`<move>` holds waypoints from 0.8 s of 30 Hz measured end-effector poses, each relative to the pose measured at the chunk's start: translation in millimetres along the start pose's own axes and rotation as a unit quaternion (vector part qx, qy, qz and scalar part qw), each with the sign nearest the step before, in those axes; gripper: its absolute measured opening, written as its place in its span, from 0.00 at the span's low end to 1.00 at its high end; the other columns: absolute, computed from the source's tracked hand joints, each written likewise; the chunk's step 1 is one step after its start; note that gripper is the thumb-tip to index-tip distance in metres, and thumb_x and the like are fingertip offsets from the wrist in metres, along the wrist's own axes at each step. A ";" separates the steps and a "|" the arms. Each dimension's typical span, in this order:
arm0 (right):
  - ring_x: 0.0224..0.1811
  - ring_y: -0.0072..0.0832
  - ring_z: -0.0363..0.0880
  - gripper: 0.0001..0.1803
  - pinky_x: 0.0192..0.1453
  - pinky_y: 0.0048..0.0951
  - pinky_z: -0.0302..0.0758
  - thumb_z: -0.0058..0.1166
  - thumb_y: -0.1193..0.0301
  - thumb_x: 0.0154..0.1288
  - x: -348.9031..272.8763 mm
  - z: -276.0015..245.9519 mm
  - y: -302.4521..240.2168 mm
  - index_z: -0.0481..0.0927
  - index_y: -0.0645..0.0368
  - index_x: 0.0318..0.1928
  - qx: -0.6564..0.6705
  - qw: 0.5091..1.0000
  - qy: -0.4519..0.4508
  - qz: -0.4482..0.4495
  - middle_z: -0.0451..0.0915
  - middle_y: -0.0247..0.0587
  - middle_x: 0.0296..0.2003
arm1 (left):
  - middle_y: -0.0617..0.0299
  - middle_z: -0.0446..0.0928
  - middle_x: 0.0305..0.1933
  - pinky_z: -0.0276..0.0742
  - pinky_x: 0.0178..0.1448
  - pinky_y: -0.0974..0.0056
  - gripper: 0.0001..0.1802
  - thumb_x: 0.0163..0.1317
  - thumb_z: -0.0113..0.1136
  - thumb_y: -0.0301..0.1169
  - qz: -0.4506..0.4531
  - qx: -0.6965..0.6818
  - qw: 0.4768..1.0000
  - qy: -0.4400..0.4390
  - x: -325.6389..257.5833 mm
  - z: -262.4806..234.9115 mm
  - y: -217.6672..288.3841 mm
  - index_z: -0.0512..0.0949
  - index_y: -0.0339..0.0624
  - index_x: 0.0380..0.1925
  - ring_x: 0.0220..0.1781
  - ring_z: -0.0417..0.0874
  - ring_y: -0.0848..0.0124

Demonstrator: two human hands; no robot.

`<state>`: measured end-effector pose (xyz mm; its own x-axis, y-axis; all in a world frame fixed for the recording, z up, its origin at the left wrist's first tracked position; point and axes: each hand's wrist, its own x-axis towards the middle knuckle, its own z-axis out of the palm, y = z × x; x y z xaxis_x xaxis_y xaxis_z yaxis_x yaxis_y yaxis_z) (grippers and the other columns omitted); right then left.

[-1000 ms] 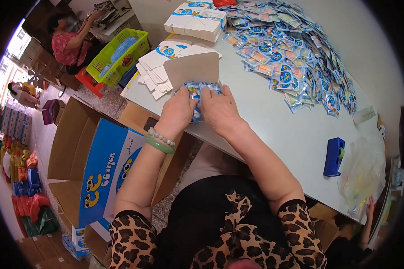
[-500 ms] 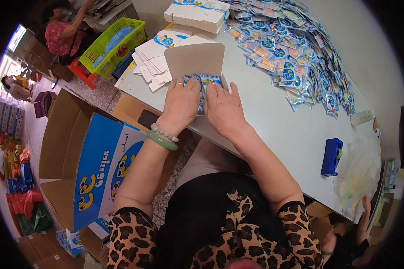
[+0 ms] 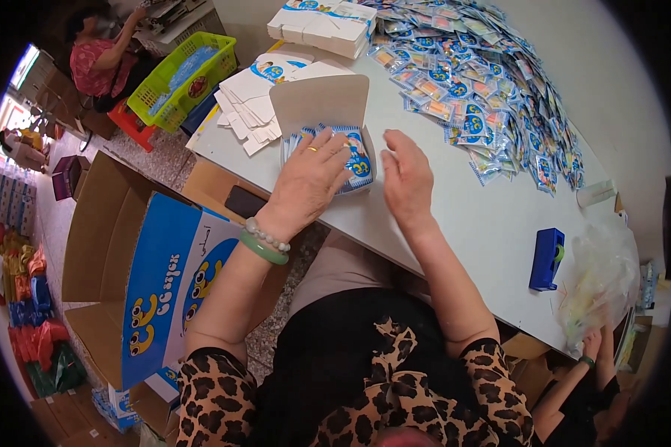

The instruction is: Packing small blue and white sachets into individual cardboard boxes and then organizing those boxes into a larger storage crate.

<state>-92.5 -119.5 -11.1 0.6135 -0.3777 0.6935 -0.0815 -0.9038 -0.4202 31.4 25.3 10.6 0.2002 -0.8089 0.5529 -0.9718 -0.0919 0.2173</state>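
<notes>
A small white carton (image 3: 319,100) stands on the table before me, its lid raised at the far side. Blue-and-white plastic sachets (image 3: 360,158) fill it. My left hand (image 3: 306,179) lies flat over the sachets, fingers stretched out, with a ring, a beaded bracelet and a green bangle on that arm. Just right of the carton, apart from it, is my right hand (image 3: 410,179); its thumb stands away from lightly curved fingers and nothing shows in it. A large heap of similar sachets (image 3: 473,104) covers the far right of the table.
Flat white cartons (image 3: 250,112) lie left of the open one, with a stack (image 3: 320,33) behind. A blue tape dispenser (image 3: 547,259) and a clear plastic bag (image 3: 600,276) are at right, beside another person's hand (image 3: 590,344). A big open cardboard box (image 3: 153,283) stands at left.
My right hand has lifted off the sachets and moved right, outside the carton. My left hand has shifted over the middle of the sachets. Another person's hands have come further in at the lower right.
</notes>
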 end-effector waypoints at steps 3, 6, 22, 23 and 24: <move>0.55 0.32 0.76 0.17 0.61 0.37 0.67 0.51 0.70 0.66 9.0 5.8 23.4 0.75 0.62 0.53 0.197 0.942 -0.070 0.263 0.79 0.44 0.51 | 0.54 0.75 0.52 0.64 0.64 0.50 0.15 0.59 0.58 0.32 -0.003 -0.014 0.999 -0.051 2.7 8.7 -1.4 0.75 0.38 0.45 0.59 0.72 0.53; 0.55 0.29 0.74 0.20 0.61 0.31 0.68 0.51 0.70 0.66 16.5 21.2 24.9 0.73 0.63 0.57 0.333 0.869 -0.123 0.344 0.76 0.46 0.55 | 0.53 0.76 0.50 0.64 0.64 0.51 0.14 0.60 0.56 0.30 -0.038 -0.039 0.997 -0.054 3.2 10.7 -5.0 0.74 0.38 0.46 0.60 0.72 0.54; 0.54 0.29 0.75 0.28 0.60 0.28 0.71 0.51 0.82 0.57 25.9 50.3 9.7 0.66 0.64 0.61 0.515 0.735 -0.174 0.405 0.75 0.45 0.52 | 0.56 0.79 0.45 0.73 0.52 0.67 0.15 0.64 0.54 0.26 -0.330 -0.242 0.883 0.232 -20.6 5.5 -38.8 0.74 0.33 0.49 0.48 0.78 0.72; 0.54 0.29 0.74 0.28 0.60 0.29 0.70 0.51 0.82 0.57 25.0 51.4 10.3 0.66 0.65 0.61 0.519 0.741 -0.164 0.394 0.75 0.45 0.52 | 0.56 0.79 0.46 0.72 0.53 0.67 0.14 0.64 0.54 0.27 -0.406 -0.306 0.829 0.232 -21.1 7.5 -45.5 0.74 0.33 0.49 0.50 0.77 0.71; 0.54 0.29 0.74 0.28 0.61 0.29 0.70 0.51 0.82 0.56 24.6 51.3 11.1 0.66 0.65 0.60 0.522 0.747 -0.155 0.382 0.75 0.44 0.51 | 0.56 0.78 0.48 0.72 0.55 0.67 0.15 0.65 0.53 0.28 -0.476 -0.368 0.765 0.230 -21.5 9.7 -51.4 0.74 0.33 0.49 0.52 0.77 0.70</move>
<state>-38.0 -128.4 -28.8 0.8661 -0.4929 -0.0833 0.0567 0.2624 -0.9633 75.9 41.7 -20.2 0.9606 -0.2733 0.0499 -0.0587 -0.0239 0.9980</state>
